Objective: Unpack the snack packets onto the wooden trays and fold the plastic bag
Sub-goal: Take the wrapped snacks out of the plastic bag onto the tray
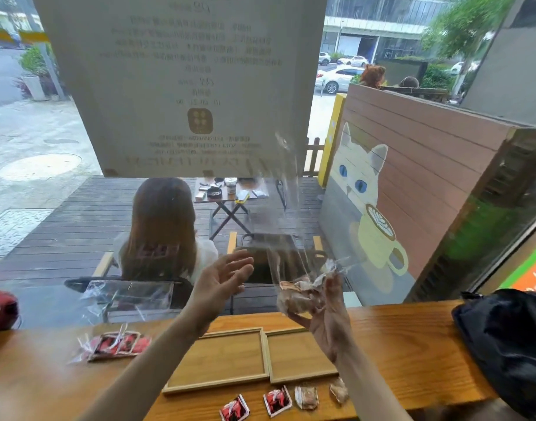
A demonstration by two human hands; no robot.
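Note:
My right hand is raised above the counter and grips the bottom of a clear plastic bag that stands upward, with brown snack packets bunched in it at my fingers. To its left my left hand hovers with fingers spread, holding nothing. Below them two empty wooden trays lie side by side on the counter. Near the front edge lie two red packets and two brown packets. A second clear bag of red packets lies at the left.
A black bag sits on the counter's right end, a dark red object at the far left. The wooden counter runs along a window; a person sits outside, back turned.

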